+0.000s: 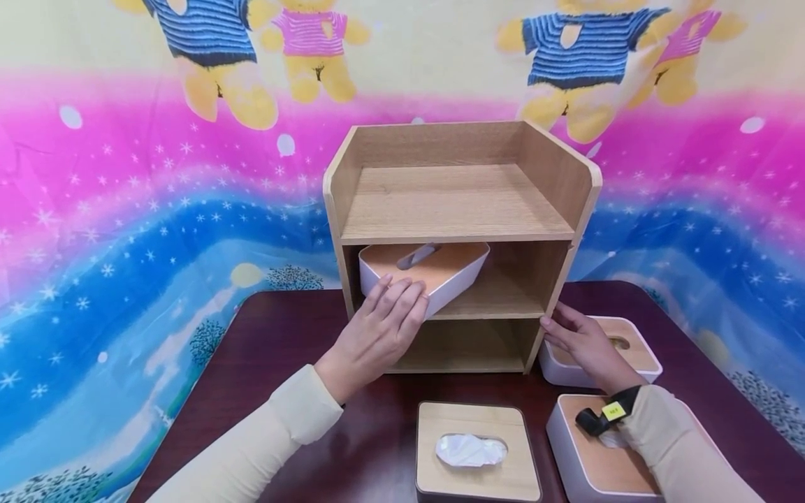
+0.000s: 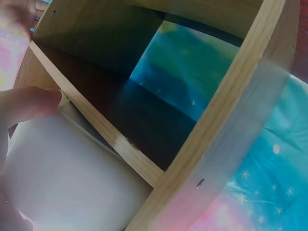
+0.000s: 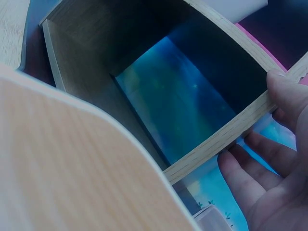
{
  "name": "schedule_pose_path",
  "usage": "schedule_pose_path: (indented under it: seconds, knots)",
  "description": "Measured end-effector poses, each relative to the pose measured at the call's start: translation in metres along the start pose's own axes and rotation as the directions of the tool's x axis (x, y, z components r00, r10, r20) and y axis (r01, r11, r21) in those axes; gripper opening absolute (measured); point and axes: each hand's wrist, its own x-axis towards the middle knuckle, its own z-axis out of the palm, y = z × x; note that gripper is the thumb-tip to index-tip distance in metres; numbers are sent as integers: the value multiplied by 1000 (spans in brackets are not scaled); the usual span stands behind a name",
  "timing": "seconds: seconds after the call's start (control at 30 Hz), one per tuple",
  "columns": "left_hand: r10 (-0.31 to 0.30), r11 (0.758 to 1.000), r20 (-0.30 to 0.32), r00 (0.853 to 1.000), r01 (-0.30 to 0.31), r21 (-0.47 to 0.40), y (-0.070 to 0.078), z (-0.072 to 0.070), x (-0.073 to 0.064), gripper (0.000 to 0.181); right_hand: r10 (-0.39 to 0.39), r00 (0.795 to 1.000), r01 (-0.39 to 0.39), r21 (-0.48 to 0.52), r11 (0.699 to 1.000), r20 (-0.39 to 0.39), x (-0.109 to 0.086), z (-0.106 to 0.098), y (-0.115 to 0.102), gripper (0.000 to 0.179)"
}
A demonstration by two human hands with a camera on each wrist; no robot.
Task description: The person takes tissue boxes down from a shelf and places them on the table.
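My left hand [image 1: 380, 335] holds a white tissue box [image 1: 455, 272] with a wooden lid at its near corner, fingers over the lid. The box sits tilted and askew, partly inside the left of the middle compartment of a wooden desktop shelf [image 1: 459, 202]. In the left wrist view, the thumb [image 2: 36, 103] lies against the white wall [image 2: 77, 168] of the box, close to a shelf board. My right hand [image 1: 588, 349] grips the front edge of the shelf's right side panel [image 3: 226, 132], thumb in front and fingers on the outer side.
Right of the shelf stands another white tissue box [image 1: 635, 353] with a wooden lid, and a larger one [image 1: 569, 426] is under my right forearm. A dark-sided box [image 1: 440, 423] with tissue showing stands in front on the dark red table [image 1: 277, 335]. A printed cloth [image 1: 126, 209] hangs behind.
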Motion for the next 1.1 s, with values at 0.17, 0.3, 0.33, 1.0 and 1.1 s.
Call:
schedule_pose_path:
  seconds: [0.17, 0.3, 0.33, 1.0, 1.1]
  knots:
    - [-7, 1000, -12, 1000, 7, -2, -3, 1, -3, 52, -5, 1000, 5, 11, 1000, 1, 0, 0, 0, 75]
    - [-20, 999, -20, 1000, 19, -33, -6, 2, -6, 51, -1, 1000, 1, 5, 1000, 1, 0, 1, 0, 75]
    - [-25, 999, -28, 999, 23, -42, -6, 2, -6, 50, -3, 1000, 3, 6, 1000, 1, 0, 1, -1, 75]
    - [-107, 993, 40, 993, 105, 50, -10, 0, 3, 65, -7, 1000, 7, 2, 1000, -5, -1, 1, -2, 74]
    - [-141, 988, 68, 988, 136, 65, -8, -2, 6, 69, -7, 1000, 7, -12, 1000, -8, 0, 1, -1, 75]
